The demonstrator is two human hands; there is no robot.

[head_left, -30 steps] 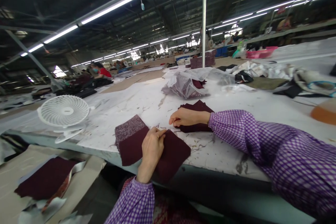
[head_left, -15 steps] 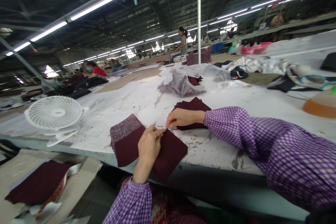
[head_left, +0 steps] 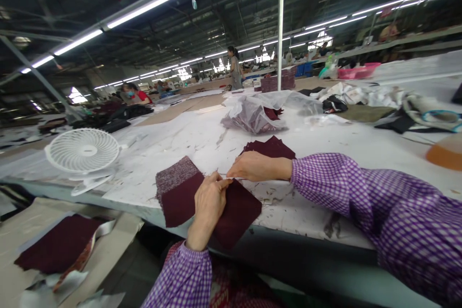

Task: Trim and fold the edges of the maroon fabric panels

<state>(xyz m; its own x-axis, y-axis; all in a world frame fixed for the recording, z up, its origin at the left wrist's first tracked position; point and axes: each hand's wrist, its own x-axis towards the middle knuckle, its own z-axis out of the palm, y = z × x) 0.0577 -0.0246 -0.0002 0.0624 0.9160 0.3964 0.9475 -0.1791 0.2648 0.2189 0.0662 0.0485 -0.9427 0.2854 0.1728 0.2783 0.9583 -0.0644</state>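
My left hand (head_left: pixel 209 202) rests on a dark maroon knit panel (head_left: pixel 238 214) at the front edge of the white paper-covered table (head_left: pixel 187 144), fingers pinched at the panel's top edge. A speckled maroon knit piece (head_left: pixel 175 175) lies under the panel to the left. My right hand (head_left: pixel 252 166) lies just right of the left hand, fingertips together at the same edge, almost touching the left fingers. Behind the right hand sits a small stack of maroon knit pieces (head_left: pixel 270 147). Both sleeves are purple checked.
A white desk fan (head_left: pixel 83 151) stands at the table's left. A clear plastic bag with maroon pieces (head_left: pixel 252 115) lies farther back. More maroon fabric (head_left: pixel 59 248) lies on cardboard at lower left. An orange object (head_left: pixel 445 151) sits far right. A person (head_left: pixel 235 67) stands in the background.
My right hand has slid left to meet the left hand at the panel's top edge. The view shifted slightly. The person in the background walked to the left.
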